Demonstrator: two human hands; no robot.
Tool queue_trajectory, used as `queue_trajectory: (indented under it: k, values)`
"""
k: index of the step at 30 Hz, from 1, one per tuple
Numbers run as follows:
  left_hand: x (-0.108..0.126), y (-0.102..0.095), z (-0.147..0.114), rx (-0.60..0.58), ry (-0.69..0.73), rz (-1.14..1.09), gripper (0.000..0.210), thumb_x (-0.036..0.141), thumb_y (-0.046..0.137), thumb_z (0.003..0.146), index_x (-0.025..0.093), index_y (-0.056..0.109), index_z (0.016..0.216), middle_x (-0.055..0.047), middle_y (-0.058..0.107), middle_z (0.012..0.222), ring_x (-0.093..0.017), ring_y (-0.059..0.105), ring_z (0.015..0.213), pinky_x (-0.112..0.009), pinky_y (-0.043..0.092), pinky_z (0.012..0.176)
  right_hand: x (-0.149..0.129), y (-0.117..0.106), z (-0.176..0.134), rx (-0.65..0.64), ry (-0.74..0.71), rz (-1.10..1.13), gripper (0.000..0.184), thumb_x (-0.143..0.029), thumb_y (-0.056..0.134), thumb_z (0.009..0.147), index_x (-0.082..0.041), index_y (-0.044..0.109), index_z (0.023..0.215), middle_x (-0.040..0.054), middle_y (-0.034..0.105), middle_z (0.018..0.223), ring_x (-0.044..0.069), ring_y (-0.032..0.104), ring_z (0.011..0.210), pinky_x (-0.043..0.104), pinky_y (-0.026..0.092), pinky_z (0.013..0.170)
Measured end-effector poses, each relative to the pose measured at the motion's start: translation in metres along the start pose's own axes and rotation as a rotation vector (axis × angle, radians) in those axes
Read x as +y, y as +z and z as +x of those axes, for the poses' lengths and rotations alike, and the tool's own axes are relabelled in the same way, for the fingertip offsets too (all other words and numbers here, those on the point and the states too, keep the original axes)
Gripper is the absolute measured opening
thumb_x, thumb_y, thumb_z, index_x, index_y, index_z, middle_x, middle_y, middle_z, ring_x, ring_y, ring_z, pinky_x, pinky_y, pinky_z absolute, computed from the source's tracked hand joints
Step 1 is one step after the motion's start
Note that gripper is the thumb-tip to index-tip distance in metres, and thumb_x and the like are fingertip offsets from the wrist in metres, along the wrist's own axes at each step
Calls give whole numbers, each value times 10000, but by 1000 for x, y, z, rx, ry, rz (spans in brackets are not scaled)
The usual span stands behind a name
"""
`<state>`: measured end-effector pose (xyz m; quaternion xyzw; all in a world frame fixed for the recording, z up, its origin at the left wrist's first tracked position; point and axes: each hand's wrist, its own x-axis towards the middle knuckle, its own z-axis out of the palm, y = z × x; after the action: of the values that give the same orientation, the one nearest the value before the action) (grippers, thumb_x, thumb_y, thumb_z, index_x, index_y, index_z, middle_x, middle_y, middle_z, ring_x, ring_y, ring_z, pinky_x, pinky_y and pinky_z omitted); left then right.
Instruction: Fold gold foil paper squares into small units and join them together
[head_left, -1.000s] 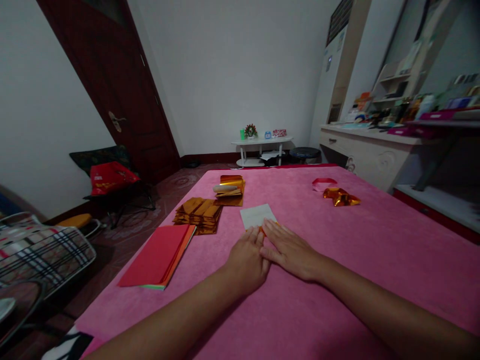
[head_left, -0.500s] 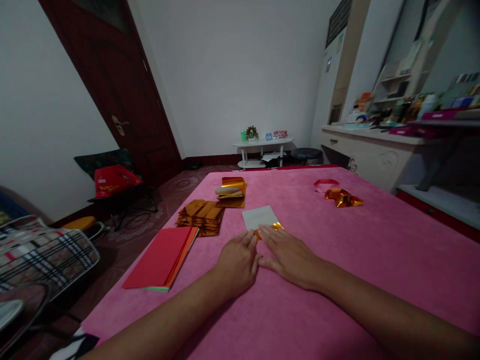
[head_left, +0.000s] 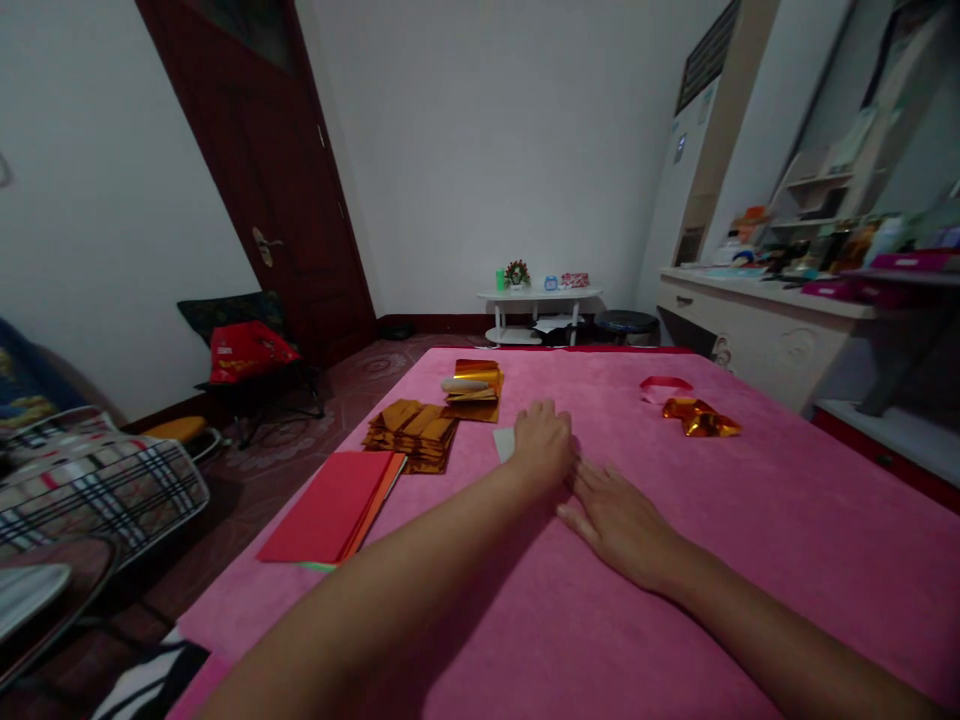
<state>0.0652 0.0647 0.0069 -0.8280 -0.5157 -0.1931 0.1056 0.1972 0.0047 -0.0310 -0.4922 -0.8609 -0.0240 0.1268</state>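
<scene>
A small sheet of paper (head_left: 504, 444) with a pale grey face lies on the pink cloth, mostly covered by my left hand (head_left: 541, 445). That hand rests over the sheet with bent fingers, their tips hidden from view. My right hand (head_left: 626, 525) lies open and palm down on the cloth, its fingers stretched toward my left hand and touching or almost touching its side. The paper's gold foil edge is hidden now. Left of the hands sit a stack of folded gold foil papers (head_left: 411, 435) and a pile of gold foil sheets (head_left: 478, 390) with a pale oval object (head_left: 463, 385) on top.
Red and coloured paper sheets (head_left: 330, 505) lie at the cloth's left side. To the right are a pink ribbon loop (head_left: 664, 384) and a crumpled gold foil piece (head_left: 699, 417). A white side table (head_left: 540, 295) stands by the wall; a cluttered dresser (head_left: 757, 295) is at right.
My left hand has moved right and forward onto the sheet, covering most of it. The right hand has shifted slightly right and stays flat. The view has turned a little left.
</scene>
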Motion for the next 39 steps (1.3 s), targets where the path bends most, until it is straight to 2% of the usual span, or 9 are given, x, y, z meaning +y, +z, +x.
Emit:
queue_trajectory:
  k: [4, 7, 13, 18, 21, 27, 33, 37, 39]
  values:
    - [-5, 44, 10, 95, -115, -36, 346, 240, 355, 907, 140, 496, 1206, -167, 441, 1330, -290, 347, 1279, -538, 275, 1038, 3, 3, 0, -8, 7, -2, 647, -487, 337, 894, -118, 299, 1423, 142, 305, 1463, 267, 314, 1334, 489, 265, 1084]
    - [-21, 54, 1, 56, -166, -21, 406, 272, 335, 917, 163, 421, 1298, -172, 376, 1396, -316, 258, 1337, -587, 226, 1043, 4, 6, -1, -17, 19, 0, 650, -486, 335, 891, -104, 312, 1417, 146, 318, 1456, 264, 301, 1340, 483, 234, 1097]
    - [-54, 40, -22, 9, -70, 51, 486, 230, 380, 887, 222, 340, 1371, -133, 298, 1463, -287, 136, 1389, -610, 161, 1058, 5, 5, -1, -37, 25, 8, 630, -491, 307, 893, -126, 345, 1405, 132, 313, 1461, 263, 272, 1352, 495, 211, 1100]
    - [-59, 39, -31, 52, -40, 78, 474, 220, 362, 893, 208, 353, 1367, -141, 322, 1451, -294, 178, 1379, -616, 161, 1054, -19, -9, 8, -69, 86, -72, 629, -423, 375, 862, -47, 396, 1366, 187, 302, 1447, 308, 270, 1347, 548, 167, 1094]
    - [-59, 41, -32, 72, -37, 71, 459, 226, 353, 902, 200, 360, 1361, -140, 334, 1444, -288, 201, 1372, -608, 171, 1056, -36, -10, 13, -7, -21, -75, 625, -376, 411, 848, -58, 368, 1385, 165, 255, 1471, 287, 225, 1367, 500, 158, 1114]
    - [-61, 32, -35, 132, -187, 25, 450, 181, 394, 887, 186, 381, 1336, -146, 362, 1420, -263, 255, 1348, -581, 192, 1066, -20, -5, 5, -57, 20, -41, 585, -363, 360, 883, -19, 410, 1355, 188, 374, 1413, 273, 366, 1304, 408, 292, 1085]
    - [-60, 8, -46, 296, -47, -286, 273, 193, 454, 868, 197, 592, 1103, -90, 531, 1237, -205, 464, 1164, -410, 373, 1001, -12, -18, 11, 57, 129, 2, 441, -266, 465, 790, -107, 584, 1185, 149, 616, 1183, 276, 584, 1059, 415, 441, 940]
    - [-50, -6, -61, 102, 158, -379, 386, 435, 599, 763, 213, 627, 1077, -71, 629, 1029, -210, 569, 943, -324, 465, 830, -13, -10, 20, 153, 103, 69, 514, -185, 510, 698, -133, 563, 1207, 142, 541, 1287, 271, 531, 1137, 407, 398, 989]
    - [-45, -10, -66, 17, 178, -347, 405, 416, 625, 725, 223, 629, 1080, -67, 642, 957, -217, 577, 883, -319, 468, 774, -9, -3, 23, 170, 85, 112, 554, -167, 509, 679, -126, 552, 1230, 144, 470, 1360, 268, 462, 1218, 401, 346, 1041]
